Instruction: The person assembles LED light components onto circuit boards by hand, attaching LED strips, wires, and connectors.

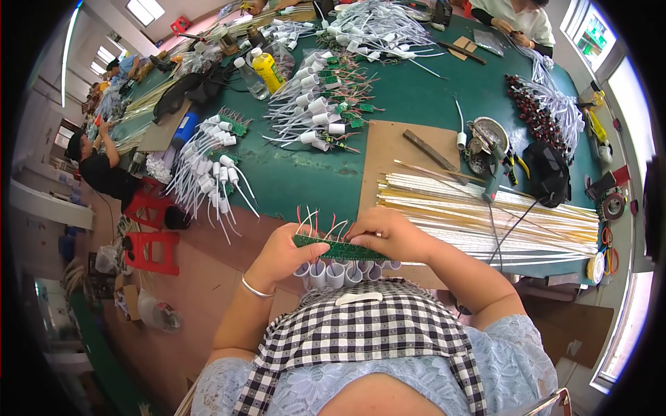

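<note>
A long green circuit board strip [340, 250] spans the space between my hands, just above my checked apron. Its left end is gripped by my left hand [277, 255], thumb along the near edge. My right hand [392, 234] is closed at the right end, thumb and forefinger pinched together by the board. Whether those fingertips also hold a wire is hidden. Thin red and white wires [316, 220] stick up from the far edge. Below the board hang several white cylindrical housings [335, 275], their round openings facing me.
To the right lies a bundle of long strips [479, 225], with a flat bar [430, 152] on cardboard [385, 149]. Beyond are a metal bowl [490, 132] and pliers [522, 166]. Wired white housings [316, 104] and bottles [267, 69] cover the far side. A co-worker [520, 24] sits opposite.
</note>
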`<state>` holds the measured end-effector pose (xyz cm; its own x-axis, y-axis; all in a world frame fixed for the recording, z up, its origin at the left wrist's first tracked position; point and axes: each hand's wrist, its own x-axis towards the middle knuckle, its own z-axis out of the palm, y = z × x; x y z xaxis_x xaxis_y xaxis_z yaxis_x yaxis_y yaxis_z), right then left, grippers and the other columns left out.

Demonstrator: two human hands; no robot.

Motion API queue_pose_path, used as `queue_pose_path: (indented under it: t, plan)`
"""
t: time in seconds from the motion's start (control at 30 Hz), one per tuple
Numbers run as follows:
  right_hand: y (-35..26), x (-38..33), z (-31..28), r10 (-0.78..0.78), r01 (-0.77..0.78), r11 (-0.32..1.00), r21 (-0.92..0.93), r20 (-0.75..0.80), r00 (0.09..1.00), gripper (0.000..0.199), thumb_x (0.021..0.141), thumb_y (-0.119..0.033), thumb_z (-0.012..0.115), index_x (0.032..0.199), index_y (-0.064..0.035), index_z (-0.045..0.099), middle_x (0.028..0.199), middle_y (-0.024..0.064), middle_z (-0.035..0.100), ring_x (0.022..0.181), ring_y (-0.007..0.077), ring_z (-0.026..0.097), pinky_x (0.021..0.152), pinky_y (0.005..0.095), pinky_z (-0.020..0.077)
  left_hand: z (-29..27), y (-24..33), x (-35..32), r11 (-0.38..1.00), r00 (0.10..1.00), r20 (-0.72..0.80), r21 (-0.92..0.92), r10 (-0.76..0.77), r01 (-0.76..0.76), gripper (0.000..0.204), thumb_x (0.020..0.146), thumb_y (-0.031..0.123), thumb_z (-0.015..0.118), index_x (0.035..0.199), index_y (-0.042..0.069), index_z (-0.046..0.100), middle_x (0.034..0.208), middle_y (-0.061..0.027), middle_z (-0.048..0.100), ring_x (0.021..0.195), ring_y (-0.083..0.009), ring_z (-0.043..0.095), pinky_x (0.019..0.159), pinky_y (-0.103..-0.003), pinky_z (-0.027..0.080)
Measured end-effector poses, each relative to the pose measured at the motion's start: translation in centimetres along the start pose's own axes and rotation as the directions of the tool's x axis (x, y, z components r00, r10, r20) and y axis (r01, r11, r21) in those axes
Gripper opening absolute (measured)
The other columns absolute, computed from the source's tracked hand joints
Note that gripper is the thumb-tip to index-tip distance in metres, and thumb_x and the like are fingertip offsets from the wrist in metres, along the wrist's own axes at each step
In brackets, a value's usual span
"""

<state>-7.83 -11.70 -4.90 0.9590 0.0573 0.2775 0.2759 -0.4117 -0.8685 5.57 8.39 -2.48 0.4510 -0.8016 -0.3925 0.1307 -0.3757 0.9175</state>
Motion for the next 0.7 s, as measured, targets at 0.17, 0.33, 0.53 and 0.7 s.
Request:
queue_pose_path:
  t: [0.17, 0.33, 0.53, 0.7]
  plan:
    - [-0.2, -0.1, -2.6, 0.289, -0.176, 0.850, 0.496, -0.160, 0.944, 0.012, 0.088, -0.015, 0.059, 0.088, -0.0037, 0.058, 0.079, 0.0014, 0.056, 0.077, 0.0103, 0.052, 0.071, 0.0261, 0.0443, -0.5, -0.1, -0.5, 1.000, 1.000, 0.024, 0.001, -0.019, 0.019, 0.016, 0.076, 0.011, 0.071, 0.081, 0.000, 0.059, 0.070, -0.0040, 0.060, 0.060, -0.0074, 0.055, 0.054, -0.021, 0.044]
    - [2.6, -1.2, -4.7, 0.258, -0.276, 0.872, 0.405, 0.100, 0.961, 0.044, 0.084, -0.032, 0.063, 0.116, -0.0037, 0.052, 0.105, 0.0086, 0.059, 0.096, 0.0189, 0.056, 0.085, 0.0334, 0.0435, -1.5, -0.6, -0.9, 0.995, 1.000, -0.030, -0.100, 0.011, -0.013, 0.015, 0.075, 0.010, 0.071, 0.082, 0.002, 0.060, 0.071, -0.0025, 0.060, 0.063, -0.0103, 0.056, 0.070, -0.027, 0.046]
    - [0.1, -1.6, -1.6, 0.120, -0.271, 0.925, 0.265, 0.472, 0.873, 0.072, 0.074, -0.038, 0.072, 0.130, -0.0045, 0.042, 0.122, 0.0131, 0.052, 0.105, 0.0248, 0.053, 0.090, 0.0361, 0.0425, -1.6, 1.5, -0.9, 0.696, 0.829, 0.202, 0.462, 0.522, -0.550, 0.019, 0.064, 0.019, 0.078, 0.075, 0.010, 0.066, 0.069, 0.0001, 0.060, 0.071, -0.0162, 0.057, 0.093, -0.040, 0.031]
    - [-0.2, -1.9, -1.2, 0.066, -0.239, 0.929, 0.283, 0.511, 0.857, 0.079, 0.070, -0.036, 0.076, 0.132, -0.0027, 0.040, 0.112, 0.0109, 0.053, 0.098, 0.0221, 0.052, 0.085, 0.0333, 0.0421, -1.3, 2.7, -1.9, 0.274, 0.618, 0.402, 0.640, 0.676, -0.717, 0.025, 0.058, 0.025, 0.079, 0.076, 0.013, 0.066, 0.067, 0.0020, 0.059, 0.070, -0.0144, 0.058, 0.090, -0.040, 0.034]
